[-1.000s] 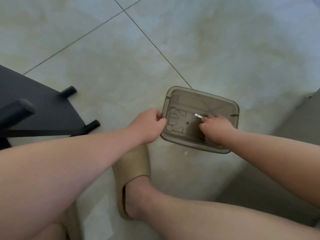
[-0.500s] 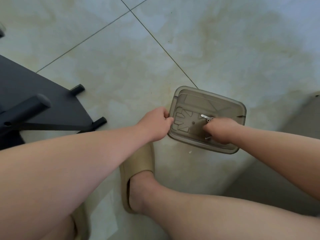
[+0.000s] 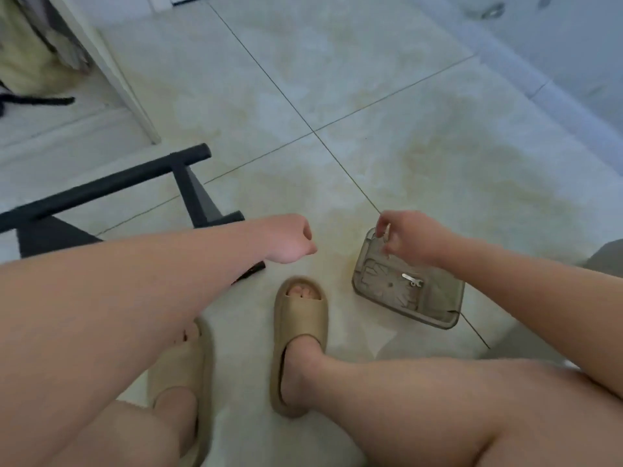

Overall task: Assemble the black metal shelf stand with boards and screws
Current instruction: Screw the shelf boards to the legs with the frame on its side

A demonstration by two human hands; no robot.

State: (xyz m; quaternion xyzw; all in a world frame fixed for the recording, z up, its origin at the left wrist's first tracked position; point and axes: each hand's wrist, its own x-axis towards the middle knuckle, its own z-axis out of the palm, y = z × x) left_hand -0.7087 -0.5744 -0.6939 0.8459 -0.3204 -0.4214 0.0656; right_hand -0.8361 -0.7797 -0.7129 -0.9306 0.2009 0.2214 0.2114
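A see-through plastic tray (image 3: 451, 322) is seen lying on the tiled floor (image 3: 371, 96), with a small flat silver wrench (image 3: 412, 280) resting inside it near its middle. The right hand (image 3: 412, 239) is held above the tray's far left corner, and a small metal piece (image 3: 387, 229), too blurred to be identified, is pinched between its thumb and forefinger. The left hand (image 3: 290, 242) is held to the left of the tray, apart from it, with the fingers curled into a fist in which nothing is seen. The black metal stand (image 3: 118, 180) is laid on the floor well to the left of the tray. A beige slipper (image 3: 300, 320) is planted near the tray's left side.
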